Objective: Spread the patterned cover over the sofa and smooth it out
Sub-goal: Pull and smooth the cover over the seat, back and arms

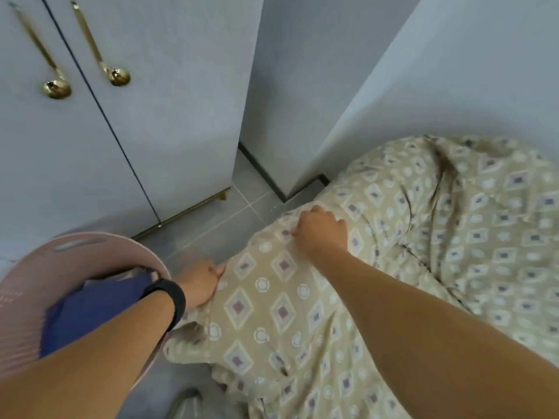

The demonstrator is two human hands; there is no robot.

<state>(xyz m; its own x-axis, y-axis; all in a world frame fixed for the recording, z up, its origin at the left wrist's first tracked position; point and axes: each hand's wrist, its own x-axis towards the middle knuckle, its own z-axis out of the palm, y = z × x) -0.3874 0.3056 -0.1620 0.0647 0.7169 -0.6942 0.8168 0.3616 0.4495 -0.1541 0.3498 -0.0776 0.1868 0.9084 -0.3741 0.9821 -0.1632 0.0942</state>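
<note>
Both hands (201,282) (317,229) grip cover (453,237) edge; basket (90,252) beside.

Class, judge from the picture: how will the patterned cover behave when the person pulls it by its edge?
The patterned cover probably stays floppy: it lies in deep folds. It likely bunches rather than slides flat, as it creases under the right hand. The edge by the left hand sags toward the floor.

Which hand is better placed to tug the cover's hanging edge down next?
Probably left: the left hand already grips the cover at its hanging side edge, while the right hand rests higher, on top.
</note>
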